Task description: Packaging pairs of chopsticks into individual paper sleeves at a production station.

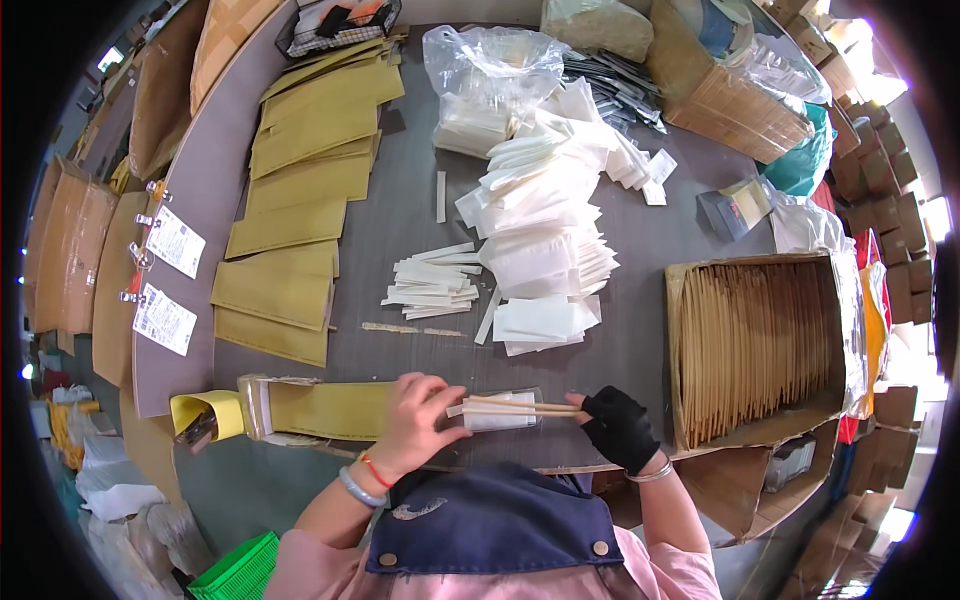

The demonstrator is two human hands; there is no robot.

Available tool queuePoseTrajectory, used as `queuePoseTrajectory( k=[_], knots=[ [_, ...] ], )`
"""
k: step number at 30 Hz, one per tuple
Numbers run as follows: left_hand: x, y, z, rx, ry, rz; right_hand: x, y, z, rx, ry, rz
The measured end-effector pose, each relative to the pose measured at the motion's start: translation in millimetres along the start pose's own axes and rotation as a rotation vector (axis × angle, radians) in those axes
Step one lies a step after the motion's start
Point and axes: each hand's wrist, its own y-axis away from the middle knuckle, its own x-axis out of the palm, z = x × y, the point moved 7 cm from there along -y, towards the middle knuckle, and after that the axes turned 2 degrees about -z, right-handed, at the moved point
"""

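Note:
My right hand (618,430), in a black fingerless glove, grips the right ends of a few thin wooden sticks (535,408). The sticks lie level over a white printed slip in a clear sleeve (490,422) at the table's front edge. My bare left hand (415,425) is at the sleeve's left end, with thumb and fingers spread apart. Whether its fingertips touch the sleeve is hard to tell. Partly behind that hand, a yellow padded envelope (335,410) rests in a shallow cardboard tray (258,408).
On the right stands a carton (678,345) packed with wooden sticks. White paper packets (540,240) are heaped mid-table beside white strips (432,285). Overlapping yellow envelopes (290,220) line the left side. At the back are a clear plastic bag (490,60) and another carton (735,105).

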Motion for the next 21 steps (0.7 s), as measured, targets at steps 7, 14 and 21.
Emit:
queuePoseTrajectory(
  k=[7, 14, 21],
  knots=[
    [15.2, 8.8, -2.9, 0.006, -0.026, 0.026, 57.2, -15.9, 25.9, -0.256, -0.048, -0.003],
    [26.7, 4.7, -5.8, 0.012, -0.059, 0.116, 65.0, -12.9, 21.8, 0.020, -0.173, -0.071],
    [19.5, -8.1, -9.0, 0.111, -0.051, 0.197, 64.6, -23.6, 40.9, 0.071, -0.304, -0.060]
  ],
)
